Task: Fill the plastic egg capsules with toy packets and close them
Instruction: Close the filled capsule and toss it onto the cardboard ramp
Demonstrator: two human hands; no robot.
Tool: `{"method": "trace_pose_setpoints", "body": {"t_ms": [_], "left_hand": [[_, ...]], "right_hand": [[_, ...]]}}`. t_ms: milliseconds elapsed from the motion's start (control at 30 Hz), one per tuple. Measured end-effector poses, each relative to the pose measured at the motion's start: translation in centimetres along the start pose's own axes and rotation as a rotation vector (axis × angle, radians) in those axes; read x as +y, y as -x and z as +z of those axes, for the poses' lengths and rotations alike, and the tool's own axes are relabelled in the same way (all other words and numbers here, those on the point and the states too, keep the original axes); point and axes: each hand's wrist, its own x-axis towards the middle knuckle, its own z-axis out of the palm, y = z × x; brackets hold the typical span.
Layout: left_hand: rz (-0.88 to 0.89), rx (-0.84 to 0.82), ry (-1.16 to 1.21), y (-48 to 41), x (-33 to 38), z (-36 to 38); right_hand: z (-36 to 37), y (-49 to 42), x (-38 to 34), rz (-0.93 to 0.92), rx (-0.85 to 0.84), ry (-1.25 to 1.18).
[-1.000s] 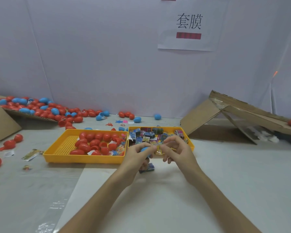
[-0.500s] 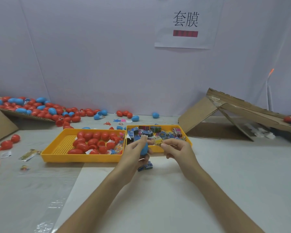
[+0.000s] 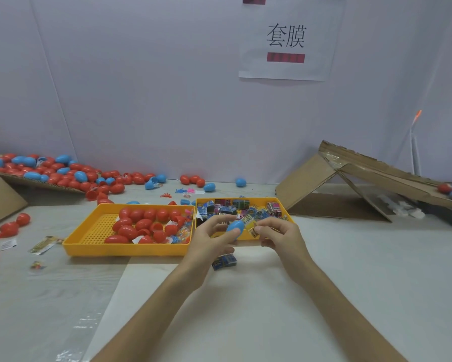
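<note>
Two bare forearms reached forward from the near edge over the pale grey bench [image 3: 350,270]. Just beyond the left wrist a small blue printed toy packet [image 3: 224,261] lay flat on the bench, apart from both hands.

Above it, the left hand [image 3: 206,240] gripped a blue plastic egg capsule piece [image 3: 235,227]. The thumb curled across its lower side, and the other fingers [image 3: 217,220] arched over it from behind. The capsule sat at the fingertips, not deep in the palm, raised in front of the trays.

The right hand [image 3: 282,237] pinched a small yellow printed toy packet [image 3: 251,226] between thumb and forefinger, its other fingers curled under. The packet was just beside the capsule's right end; whether the two touched could not be told.

Behind the hands stood two yellow plastic trays, side by side and touching. The left perforated tray [image 3: 125,250] held red plastic egg halves [image 3: 141,223], and the right tray [image 3: 286,212] held a heap of colourful toy packets [image 3: 227,207].

Farther back on the left, red and blue plastic eggs [image 3: 50,171] were piled on a cardboard sheet and spilled onto the bench. On the right a folded brown cardboard box [image 3: 324,178] leaned like a tent. A white paper sign [image 3: 287,40] with black characters hung on the pale wall.
</note>
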Motion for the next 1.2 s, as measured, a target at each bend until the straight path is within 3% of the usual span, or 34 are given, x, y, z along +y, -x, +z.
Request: {"method": "trace_pose_setpoints", "body": {"t_ms": [267, 1200], "left_hand": [[0.060, 0.061, -0.156, -0.04, 0.09, 0.06], [0.085, 0.021, -0.140, 0.08, 0.14, 0.12]], "right_hand": [[-0.04, 0.01, -0.32, 0.082, -0.038, -0.086], [0.15, 0.50, -0.61, 0.100, -0.211, -0.015]]}}
